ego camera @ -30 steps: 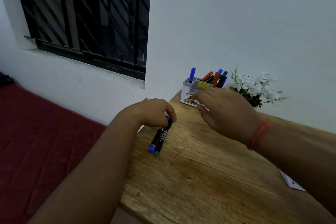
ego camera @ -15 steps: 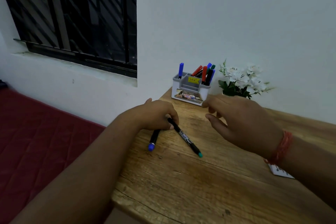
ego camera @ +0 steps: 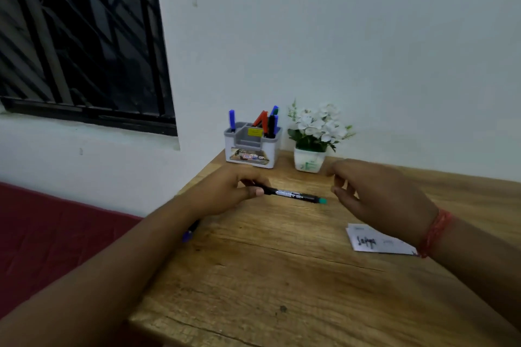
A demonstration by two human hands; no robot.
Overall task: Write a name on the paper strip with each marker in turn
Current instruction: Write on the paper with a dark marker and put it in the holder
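My left hand [ego camera: 228,191] grips one end of a black marker with a green end [ego camera: 296,195], held level just above the wooden table [ego camera: 267,276] and pointing right. My right hand [ego camera: 380,200] hovers open close to the marker's green end, fingers loosely bent, holding nothing. A white paper strip [ego camera: 372,241] with a dark handwritten word lies on the table under my right wrist, partly hidden by it. A blue-capped marker [ego camera: 190,231] lies on the table beneath my left forearm, mostly covered.
A grey and white pen holder [ego camera: 252,146] with several blue, red and black markers stands at the table's far edge by the wall. A white pot of white flowers [ego camera: 311,135] stands right of it. A red mattress [ego camera: 50,239] lies left of the table.
My left hand has lifted the green-ended marker off the table and swung it level, pointing right. My right hand moved right and up. The blue marker stayed on the table.
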